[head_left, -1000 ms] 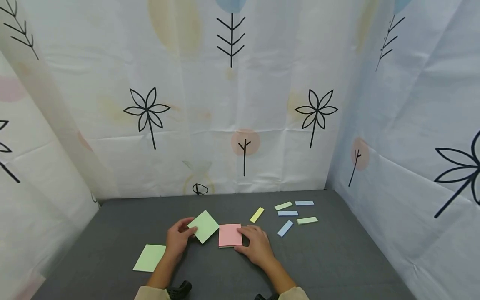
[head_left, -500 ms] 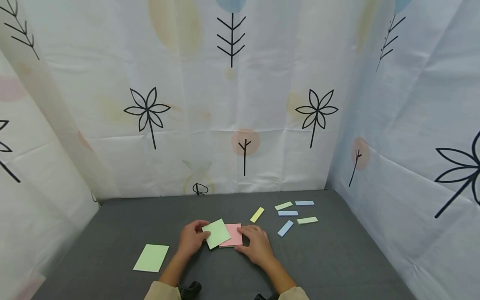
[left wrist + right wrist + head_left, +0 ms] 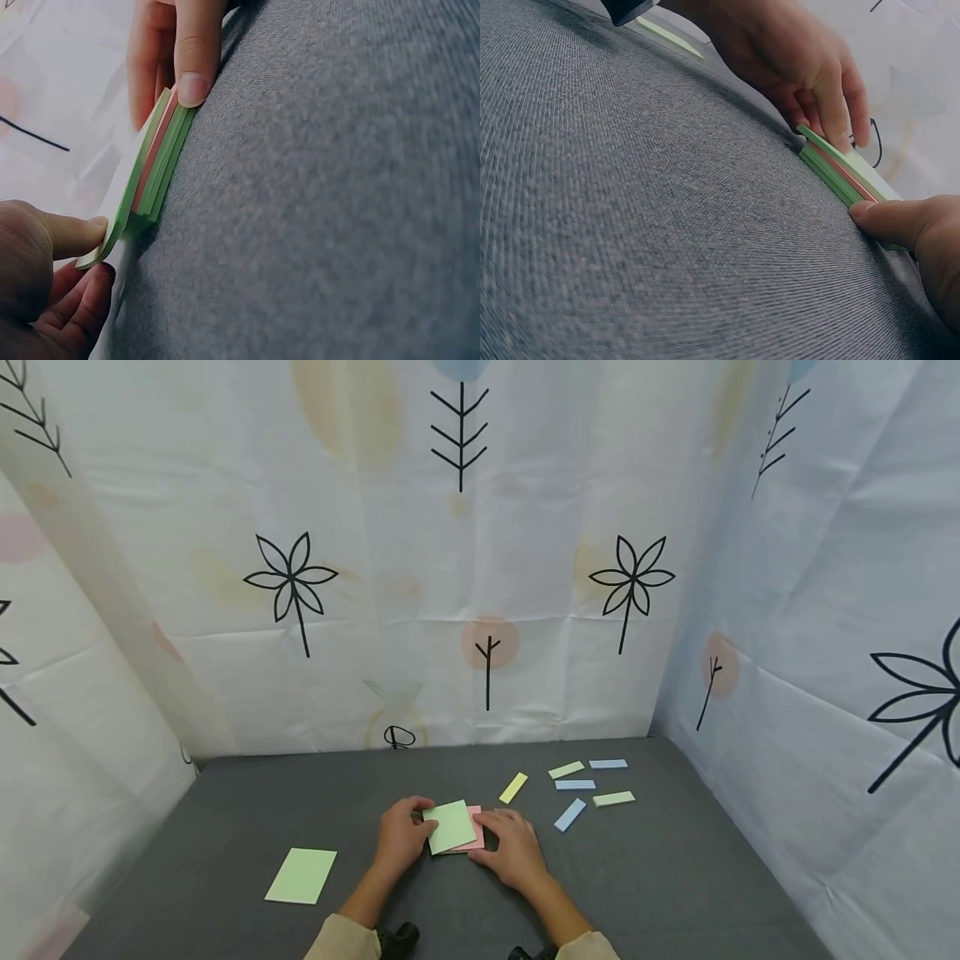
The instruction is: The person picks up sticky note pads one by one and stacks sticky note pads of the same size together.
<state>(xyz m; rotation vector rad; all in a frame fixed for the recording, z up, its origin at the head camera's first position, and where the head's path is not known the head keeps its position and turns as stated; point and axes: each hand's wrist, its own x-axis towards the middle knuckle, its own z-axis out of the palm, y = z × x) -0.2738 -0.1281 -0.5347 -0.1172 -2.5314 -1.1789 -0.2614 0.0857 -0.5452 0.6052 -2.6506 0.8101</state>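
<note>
My left hand pinches a light green sticky note pad at its left side, thumb on top and fingers beneath, as the left wrist view shows. This pad lies over a pink sticky note pad, turned slightly so that pink shows along the right. Below the pink one, green layers form the bottom of the stack in the left wrist view. My right hand grips the stack at its right side, its thumb against the near edge in the right wrist view.
A larger light green pad lies to the left on the grey table. Behind on the right are a yellow strip and several small strips, blue and green. Patterned white curtains stand around the table.
My left hand has moved right with the light green pad, bringing it from beside the pink pad to over it and turning it nearly square. My right hand stays in place.
</note>
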